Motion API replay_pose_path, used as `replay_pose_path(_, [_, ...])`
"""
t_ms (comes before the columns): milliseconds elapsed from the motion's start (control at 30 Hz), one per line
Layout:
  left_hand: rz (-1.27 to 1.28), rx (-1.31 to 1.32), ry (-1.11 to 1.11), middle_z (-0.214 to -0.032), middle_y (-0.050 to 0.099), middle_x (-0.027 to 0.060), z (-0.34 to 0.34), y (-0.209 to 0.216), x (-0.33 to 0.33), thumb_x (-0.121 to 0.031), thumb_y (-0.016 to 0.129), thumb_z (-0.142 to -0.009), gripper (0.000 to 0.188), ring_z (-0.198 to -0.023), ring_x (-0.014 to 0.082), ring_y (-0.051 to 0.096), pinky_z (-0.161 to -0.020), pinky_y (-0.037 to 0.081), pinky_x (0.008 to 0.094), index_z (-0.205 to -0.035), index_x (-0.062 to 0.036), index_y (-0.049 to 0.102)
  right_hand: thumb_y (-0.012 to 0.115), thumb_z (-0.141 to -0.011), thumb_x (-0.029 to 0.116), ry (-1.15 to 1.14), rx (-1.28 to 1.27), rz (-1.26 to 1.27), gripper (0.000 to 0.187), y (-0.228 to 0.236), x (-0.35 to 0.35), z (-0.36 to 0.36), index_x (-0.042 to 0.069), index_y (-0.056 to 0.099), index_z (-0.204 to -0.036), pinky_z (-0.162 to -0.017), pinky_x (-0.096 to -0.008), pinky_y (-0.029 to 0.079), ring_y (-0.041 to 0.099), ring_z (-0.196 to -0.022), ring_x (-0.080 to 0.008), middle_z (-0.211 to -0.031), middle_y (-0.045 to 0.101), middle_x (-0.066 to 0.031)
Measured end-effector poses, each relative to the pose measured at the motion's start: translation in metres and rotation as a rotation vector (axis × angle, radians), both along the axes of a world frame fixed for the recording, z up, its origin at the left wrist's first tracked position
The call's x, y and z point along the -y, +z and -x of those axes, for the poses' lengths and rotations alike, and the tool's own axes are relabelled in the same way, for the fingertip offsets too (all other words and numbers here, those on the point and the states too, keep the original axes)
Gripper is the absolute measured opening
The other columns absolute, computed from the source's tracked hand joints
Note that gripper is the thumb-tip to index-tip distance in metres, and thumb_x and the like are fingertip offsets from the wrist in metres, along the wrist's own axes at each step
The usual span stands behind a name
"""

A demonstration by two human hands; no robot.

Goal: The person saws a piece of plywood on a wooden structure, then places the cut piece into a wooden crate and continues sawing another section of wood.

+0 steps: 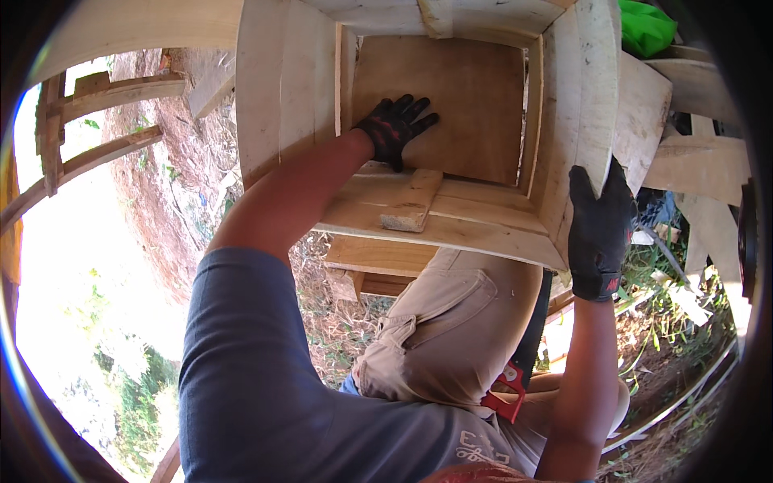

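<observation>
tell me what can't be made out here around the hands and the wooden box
- Head view: right hand palm and fingertips, hidden behind the wooden box side board; its grip there is unclear.
- Left hand palm, pressed against the brown back panel.
- Box top, cut off by the upper edge.
- Red tool at the waist, mostly hidden by trousers.

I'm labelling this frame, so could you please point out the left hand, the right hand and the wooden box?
left hand (394,126), head view, back of the glove.
right hand (598,225), head view, back of the glove.
wooden box (286,88), head view, left side wall.
</observation>
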State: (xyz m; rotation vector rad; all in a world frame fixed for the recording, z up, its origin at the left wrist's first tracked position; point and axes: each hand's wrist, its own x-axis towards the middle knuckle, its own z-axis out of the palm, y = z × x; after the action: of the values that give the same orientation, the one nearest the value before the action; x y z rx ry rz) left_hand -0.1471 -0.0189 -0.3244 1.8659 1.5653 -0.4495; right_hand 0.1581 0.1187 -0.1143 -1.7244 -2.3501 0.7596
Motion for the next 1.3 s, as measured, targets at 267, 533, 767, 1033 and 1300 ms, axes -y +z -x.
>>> replay_pose_path(267, [-0.042,-0.022,0.007,-0.184,0.013,0.0152,-0.004,-0.005,0.005,-0.056,0.093,-0.074,0.130,-0.167,0.0420,0.018,-0.130,0.024,0.0600,-0.176,-0.0273,0.019,0.070,-0.101,0.021,0.002,0.054,-0.060,0.045,0.003,0.000,0.000,-0.001,0.067,-0.140,-0.100,-0.0462,0.055,0.075,-0.114,-0.0355,-0.125,0.078,-0.0216])
replay_pose_path(533, [-0.013,-0.055,-0.029,-0.183,0.013,0.0164,-0.003,-0.009,-0.001,-0.059,0.093,-0.073,0.133,-0.167,0.0422,0.018,-0.131,0.023,0.0585,-0.177,-0.0259,0.017,0.072,-0.100,0.028,-0.040,0.036,0.020,0.052,0.005,-0.002,-0.003,-0.002,0.065,-0.143,-0.105,-0.0470,0.052,0.071,-0.119,-0.0389,-0.128,0.076,-0.0233])
replay_pose_path(767, [-0.014,0.025,0.034,-0.183,0.012,0.0207,-0.004,-0.017,-0.001,-0.066,0.088,-0.076,0.132,-0.166,0.0463,0.017,-0.131,0.022,0.0596,-0.177,-0.0218,0.015,0.071,-0.100,0.031,-0.031,0.065,0.004,0.055,0.009,0.000,0.001,-0.003,0.065,-0.142,-0.107,-0.0502,0.049,0.068,-0.122,-0.0444,-0.130,0.074,-0.0259])
replay_pose_path(1033, [-0.046,0.011,0.046,-0.183,0.010,0.0205,-0.009,-0.012,0.006,-0.065,0.088,-0.078,0.132,-0.167,0.0461,0.013,-0.133,0.017,0.0601,-0.177,-0.0206,0.014,0.070,-0.100,0.027,-0.021,-0.012,0.009,0.051,0.007,0.000,-0.001,-0.004,0.066,-0.140,-0.102,-0.0496,0.052,0.071,-0.116,-0.0444,-0.126,0.075,-0.0259])
replay_pose_path(1300, [0.025,-0.017,0.036,-0.184,0.008,0.0203,-0.013,-0.008,-0.001,-0.066,0.086,-0.078,0.133,-0.168,0.0451,0.010,-0.133,0.015,0.0619,-0.178,-0.0198,0.012,0.070,-0.100,0.026,0.000,0.049,-0.006,0.045,0.011,-0.001,0.001,-0.002,0.068,-0.135,-0.097,-0.0491,0.054,0.073,-0.110,-0.0430,-0.119,0.077,-0.0259])
